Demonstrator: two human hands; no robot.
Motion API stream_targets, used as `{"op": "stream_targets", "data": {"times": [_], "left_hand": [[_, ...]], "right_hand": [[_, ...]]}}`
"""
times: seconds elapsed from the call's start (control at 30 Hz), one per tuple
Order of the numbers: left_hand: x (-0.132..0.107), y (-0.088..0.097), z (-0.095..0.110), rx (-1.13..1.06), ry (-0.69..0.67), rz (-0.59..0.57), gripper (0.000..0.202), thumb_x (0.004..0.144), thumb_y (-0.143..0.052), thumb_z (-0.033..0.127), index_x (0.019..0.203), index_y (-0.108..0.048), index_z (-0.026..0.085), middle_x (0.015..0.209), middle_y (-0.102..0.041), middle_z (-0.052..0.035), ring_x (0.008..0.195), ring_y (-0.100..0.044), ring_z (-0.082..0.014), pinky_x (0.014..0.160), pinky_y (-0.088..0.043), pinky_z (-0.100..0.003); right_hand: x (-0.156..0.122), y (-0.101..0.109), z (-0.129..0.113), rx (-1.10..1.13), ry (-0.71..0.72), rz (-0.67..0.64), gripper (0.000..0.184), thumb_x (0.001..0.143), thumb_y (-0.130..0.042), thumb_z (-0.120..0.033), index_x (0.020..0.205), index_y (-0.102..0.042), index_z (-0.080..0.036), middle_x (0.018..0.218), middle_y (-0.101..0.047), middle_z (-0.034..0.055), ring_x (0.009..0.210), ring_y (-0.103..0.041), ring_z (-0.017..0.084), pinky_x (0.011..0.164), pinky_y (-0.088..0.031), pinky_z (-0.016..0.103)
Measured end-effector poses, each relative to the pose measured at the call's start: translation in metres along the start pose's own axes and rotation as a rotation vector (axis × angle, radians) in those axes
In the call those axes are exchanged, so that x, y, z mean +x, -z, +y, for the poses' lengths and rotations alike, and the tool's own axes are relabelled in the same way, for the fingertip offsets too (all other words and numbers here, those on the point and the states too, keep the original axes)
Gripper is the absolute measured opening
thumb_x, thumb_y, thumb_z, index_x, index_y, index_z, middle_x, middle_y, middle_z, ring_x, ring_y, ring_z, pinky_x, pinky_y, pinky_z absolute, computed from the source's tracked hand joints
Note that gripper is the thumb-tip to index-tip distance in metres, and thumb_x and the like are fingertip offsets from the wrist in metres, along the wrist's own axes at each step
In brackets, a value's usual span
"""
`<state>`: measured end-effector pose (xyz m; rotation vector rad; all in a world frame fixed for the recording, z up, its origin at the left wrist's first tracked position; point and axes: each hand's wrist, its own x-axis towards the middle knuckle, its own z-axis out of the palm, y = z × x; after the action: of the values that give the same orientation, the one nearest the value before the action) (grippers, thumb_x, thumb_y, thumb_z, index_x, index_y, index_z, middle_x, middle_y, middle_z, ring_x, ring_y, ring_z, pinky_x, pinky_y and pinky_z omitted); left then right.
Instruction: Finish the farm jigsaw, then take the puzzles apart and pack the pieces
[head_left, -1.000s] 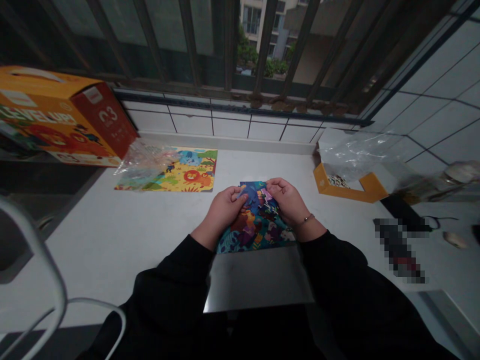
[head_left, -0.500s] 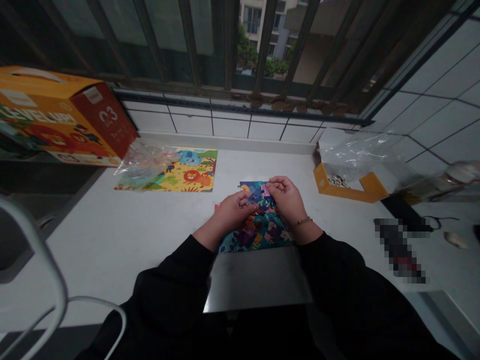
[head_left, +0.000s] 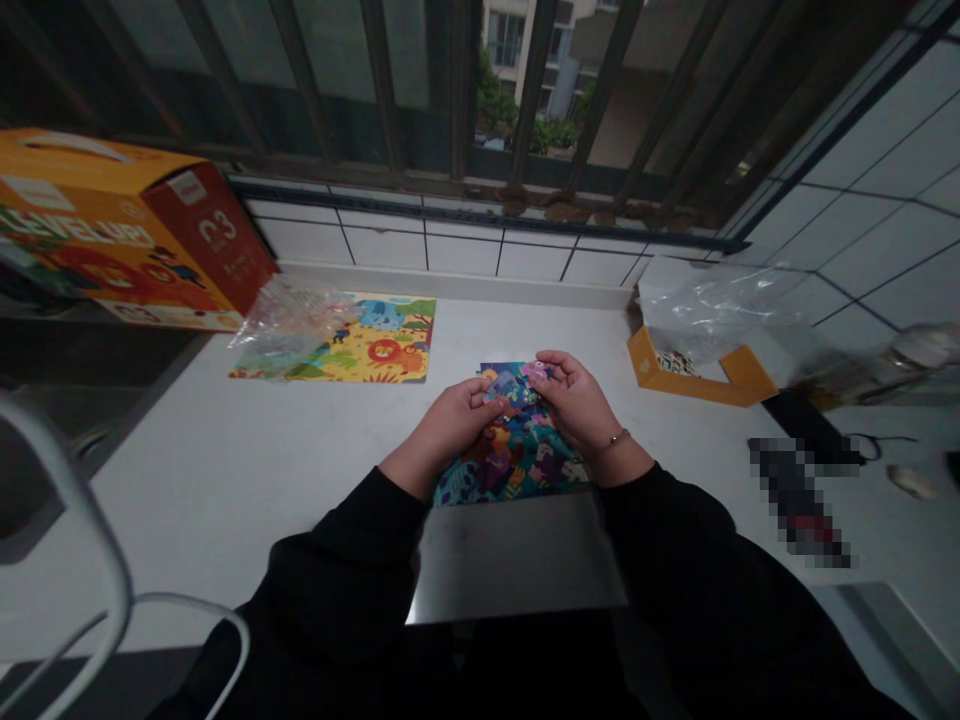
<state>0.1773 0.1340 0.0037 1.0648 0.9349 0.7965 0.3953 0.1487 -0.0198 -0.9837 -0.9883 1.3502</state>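
Observation:
A dark blue and teal jigsaw puzzle (head_left: 517, 475) with colourful animals lies on the white counter in front of me. Over its far part, my left hand (head_left: 465, 415) pinches the left edge of a small blue group of jigsaw pieces (head_left: 511, 390). My right hand (head_left: 574, 405) has its thumb and fingertips closed on a pink and purple jigsaw piece (head_left: 537, 371) at the right of that group. The two pieces touch or overlap; whether they are locked together I cannot tell. My fingers cover parts of both.
A yellow lion picture sheet (head_left: 397, 345) lies at the back left, partly under a clear plastic bag (head_left: 289, 325). Behind it stands an orange box (head_left: 187, 240). An open yellow box (head_left: 705, 380) holds pieces at the right. A white cable (head_left: 112, 560) crosses the left foreground.
The pink piece has turned slightly in my right fingers, showing more of its face. My left hand has shifted a little left and up, uncovering more of the puzzle.

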Motion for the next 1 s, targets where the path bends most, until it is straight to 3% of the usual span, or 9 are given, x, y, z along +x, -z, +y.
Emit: {"op": "stream_targets", "data": {"times": [0.17,0.3,0.4,0.57,0.7,0.77,0.87,1.0], "left_hand": [[0.002,0.003,-0.006,-0.099,-0.01,-0.026,0.03,0.091,-0.085,0.035,0.113,-0.073,0.018,0.081,-0.077,-0.002,0.052,-0.056,-0.0077,0.053,-0.043,-0.02],[0.008,0.007,-0.013,-0.182,-0.006,-0.006,0.03,0.088,-0.086,0.035,0.108,-0.073,0.017,0.089,-0.079,-0.0054,0.063,-0.066,-0.0112,0.062,-0.051,-0.023],[0.012,0.01,-0.016,-0.132,-0.009,0.047,0.022,0.09,-0.084,0.031,0.102,-0.072,0.017,0.087,-0.078,-0.0042,0.062,-0.065,-0.01,0.062,-0.051,-0.022],[0.013,0.008,-0.014,0.02,-0.062,0.033,0.024,0.094,-0.079,0.029,0.115,-0.073,0.019,0.085,-0.078,-0.0015,0.063,-0.064,-0.0109,0.064,-0.051,-0.024],[0.014,0.008,-0.013,0.121,-0.143,0.012,0.026,0.094,-0.078,0.03,0.117,-0.076,0.019,0.09,-0.079,-0.0025,0.073,-0.069,-0.0144,0.071,-0.054,-0.027],[0.014,0.01,-0.014,0.231,-0.173,0.016,0.026,0.094,-0.077,0.033,0.116,-0.078,0.019,0.09,-0.08,-0.003,0.075,-0.07,-0.0161,0.071,-0.054,-0.028],[0.014,0.012,-0.015,0.373,-0.225,0.061,0.028,0.092,-0.079,0.035,0.115,-0.08,0.02,0.091,-0.08,-0.0037,0.078,-0.07,-0.0177,0.071,-0.053,-0.029],[0.014,0.012,-0.012,0.319,-0.302,0.144,0.042,0.091,-0.08,0.033,0.13,-0.072,0.02,0.099,-0.08,-0.0054,0.089,-0.074,-0.0195,0.08,-0.059,-0.032]], "right_hand": [[-0.001,0.001,-0.007,0.117,-0.147,-0.071,0.064,0.07,-0.103,-0.034,0.126,-0.071,-0.03,0.101,-0.079,-0.0031,0.089,-0.074,0.014,0.086,-0.064,0.027],[-0.001,0.002,-0.009,0.08,-0.032,-0.021,0.061,0.069,-0.103,-0.036,0.121,-0.073,-0.028,0.102,-0.08,-0.0014,0.091,-0.073,0.015,0.091,-0.063,0.03],[-0.001,0.002,-0.009,0.03,0.037,0.023,0.054,0.072,-0.1,-0.043,0.116,-0.074,-0.028,0.102,-0.079,-0.0008,0.088,-0.072,0.014,0.088,-0.062,0.03],[-0.002,0.002,-0.007,-0.288,0.016,-0.086,0.044,0.082,-0.091,-0.043,0.119,-0.077,-0.026,0.105,-0.08,0.0036,0.089,-0.072,0.019,0.089,-0.063,0.038],[0.002,0.004,0.0,-0.654,0.179,-0.136,0.044,0.086,-0.087,-0.036,0.128,-0.079,-0.027,0.127,-0.075,0.0089,0.11,-0.072,0.025,0.102,-0.06,0.046],[0.003,0.005,0.003,-0.723,0.222,-0.156,0.051,0.086,-0.087,-0.033,0.136,-0.077,-0.029,0.135,-0.073,0.0095,0.116,-0.07,0.025,0.104,-0.059,0.046],[0.002,0.005,0.003,-0.693,0.162,-0.2,0.049,0.087,-0.086,-0.036,0.133,-0.076,-0.027,0.125,-0.077,0.0083,0.107,-0.072,0.024,0.096,-0.062,0.044],[-0.004,0.001,-0.007,-0.596,0.108,-0.173,0.037,0.085,-0.086,-0.045,0.111,-0.074,-0.022,0.099,-0.077,0.0043,0.084,-0.07,0.021,0.077,-0.06,0.037]]}}
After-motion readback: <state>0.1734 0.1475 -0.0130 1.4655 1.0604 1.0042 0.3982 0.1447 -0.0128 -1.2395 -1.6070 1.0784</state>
